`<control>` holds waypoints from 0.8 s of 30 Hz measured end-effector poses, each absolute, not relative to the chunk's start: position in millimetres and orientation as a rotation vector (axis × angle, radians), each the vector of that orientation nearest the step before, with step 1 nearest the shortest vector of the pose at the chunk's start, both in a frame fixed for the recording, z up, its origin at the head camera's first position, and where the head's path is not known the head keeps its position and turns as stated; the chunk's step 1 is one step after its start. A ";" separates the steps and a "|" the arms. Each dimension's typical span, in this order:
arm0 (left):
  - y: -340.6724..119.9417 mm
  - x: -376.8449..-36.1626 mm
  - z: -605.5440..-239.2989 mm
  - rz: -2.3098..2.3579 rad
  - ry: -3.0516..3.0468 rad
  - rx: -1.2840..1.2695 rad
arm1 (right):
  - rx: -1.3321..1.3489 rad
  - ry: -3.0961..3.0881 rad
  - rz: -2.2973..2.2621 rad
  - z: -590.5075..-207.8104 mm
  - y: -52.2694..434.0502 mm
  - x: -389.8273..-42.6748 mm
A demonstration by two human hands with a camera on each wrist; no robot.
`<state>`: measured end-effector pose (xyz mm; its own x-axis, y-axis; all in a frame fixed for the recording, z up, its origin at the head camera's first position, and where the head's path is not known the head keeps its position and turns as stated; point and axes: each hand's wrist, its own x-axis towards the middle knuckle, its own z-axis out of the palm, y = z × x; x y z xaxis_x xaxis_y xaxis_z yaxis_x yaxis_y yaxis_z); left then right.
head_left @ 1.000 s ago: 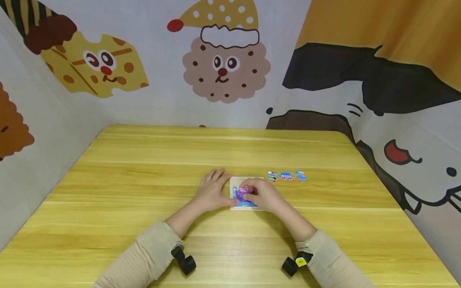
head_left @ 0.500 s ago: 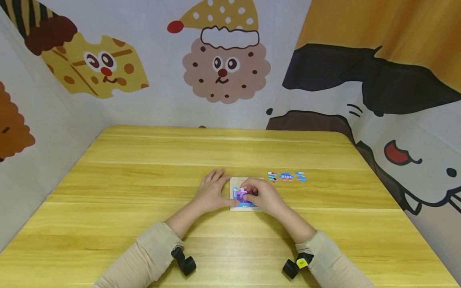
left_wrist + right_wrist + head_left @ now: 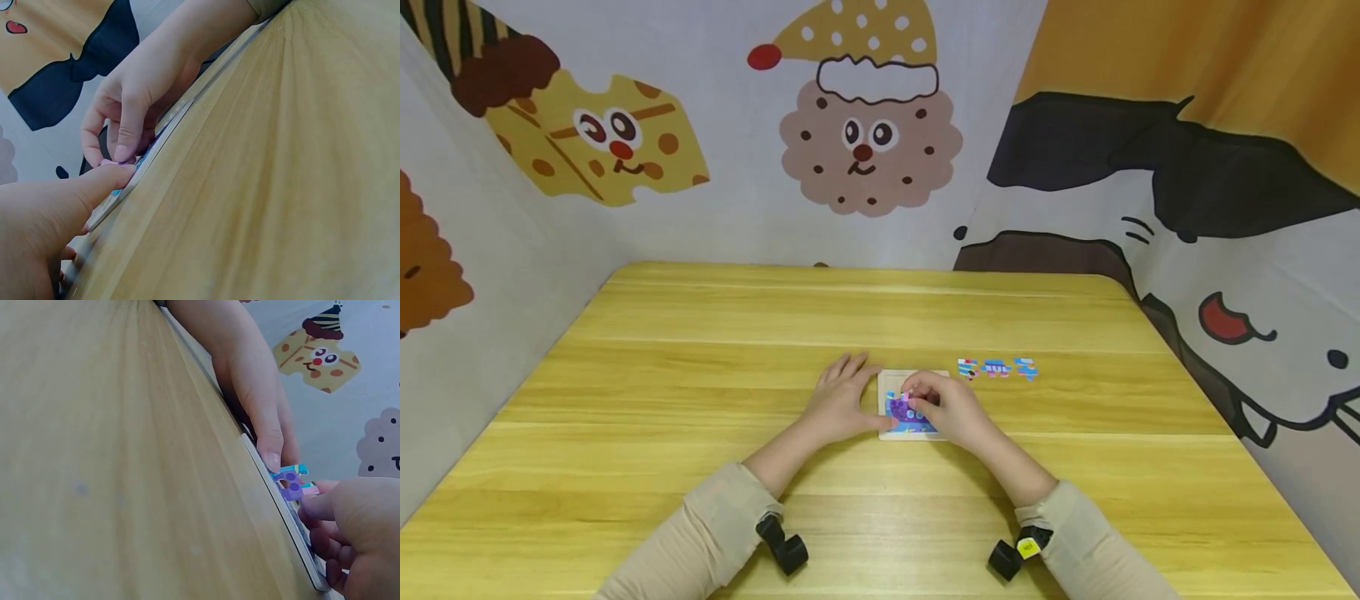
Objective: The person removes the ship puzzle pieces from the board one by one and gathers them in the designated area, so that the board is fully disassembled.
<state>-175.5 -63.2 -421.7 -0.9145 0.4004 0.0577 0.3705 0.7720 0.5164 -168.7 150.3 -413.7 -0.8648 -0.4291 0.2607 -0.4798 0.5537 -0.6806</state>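
Note:
A small wooden puzzle tray (image 3: 896,377) lies on the yellow table (image 3: 700,392). My right hand (image 3: 925,400) is over the tray with its fingers curled, and it pinches a purple and blue puzzle piece (image 3: 901,407) against the board. In the right wrist view the piece (image 3: 289,482) stands slightly up from the tray's edge (image 3: 284,515) at my right fingertips (image 3: 312,490). My left hand (image 3: 865,396) rests flat beside the tray's left side, fingers straight, with its thumb on the near left corner. In the left wrist view that thumb (image 3: 103,181) touches the tray (image 3: 164,134) under my right hand (image 3: 128,119).
Three loose blue and white puzzle pieces (image 3: 997,367) lie in a row on the table just right of the tray. Cartoon-printed cloth walls (image 3: 865,142) enclose the table at the back and both sides.
My right hand has edged a little to the left over the tray with the piece. The left hand and the tray have stayed put.

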 end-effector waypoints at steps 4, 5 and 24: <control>-63.3 -175.5 -420.7 0.832 2.900 0.626 | 0.763 -2.732 1.236 -412.7 148.5 -167.8; -63.3 -175.5 -420.2 0.833 2.900 0.624 | 0.754 -2.737 1.240 -412.7 148.1 -167.6; -58.5 -176.5 -414.9 0.872 2.845 0.538 | 0.580 -2.742 1.488 -411.1 148.0 -166.8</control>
<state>-176.5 -58.5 -414.9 -0.9300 0.3676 -0.0080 0.2999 0.7710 0.5618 -166.8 148.0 -411.1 -0.9327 -0.3307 0.1439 -0.3009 0.4936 -0.8160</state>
